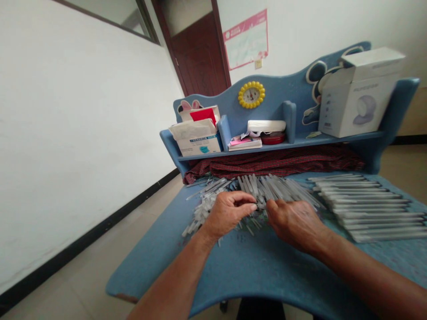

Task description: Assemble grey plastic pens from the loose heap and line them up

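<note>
I see the left hand pinching a small piece, the right hand curled, its hold unclear, near the transparent pen barrels; keeping fingertips close should steady it.

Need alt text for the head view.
A person's left hand and right hand are close together among loose, clear pen-like tubes on a blue desk. More tubes lie roughly parallel at right. Behind, a blue shelf unit carries a yellow-rimmed clock and white box.
</note>
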Tool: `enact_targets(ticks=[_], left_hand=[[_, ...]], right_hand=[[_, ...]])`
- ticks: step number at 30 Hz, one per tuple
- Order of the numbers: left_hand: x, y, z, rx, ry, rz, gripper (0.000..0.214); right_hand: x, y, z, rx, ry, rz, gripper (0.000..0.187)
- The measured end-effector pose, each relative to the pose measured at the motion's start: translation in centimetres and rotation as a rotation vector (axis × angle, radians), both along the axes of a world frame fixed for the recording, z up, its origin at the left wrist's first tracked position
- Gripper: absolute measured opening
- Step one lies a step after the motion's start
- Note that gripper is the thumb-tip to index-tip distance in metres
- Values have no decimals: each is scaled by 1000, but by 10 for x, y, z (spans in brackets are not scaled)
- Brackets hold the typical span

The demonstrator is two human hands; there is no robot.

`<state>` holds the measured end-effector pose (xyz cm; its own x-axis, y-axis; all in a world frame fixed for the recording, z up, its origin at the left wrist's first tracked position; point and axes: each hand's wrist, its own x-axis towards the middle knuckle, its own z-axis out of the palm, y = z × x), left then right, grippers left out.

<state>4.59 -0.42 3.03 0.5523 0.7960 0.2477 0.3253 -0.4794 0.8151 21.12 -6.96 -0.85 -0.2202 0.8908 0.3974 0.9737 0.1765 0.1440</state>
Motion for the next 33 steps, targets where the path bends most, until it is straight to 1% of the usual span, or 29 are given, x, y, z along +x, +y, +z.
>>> enact_targets(ticks=[8,19,26,33], left_hand=[[0,-2,3,103,49,-46,14],[0,-3,3,155,78,-68,12],[-1,-3,4,275,115,-125,12],[-1,-3,5,301,118,-167,13]], right_hand=[[-1,-2,1,-16,-10,13,17],[-2,-4,5,-32,1,43,17],[0,-4,5,-42,-17,78,17],[1,-4,5,-47,-28,101,18]])
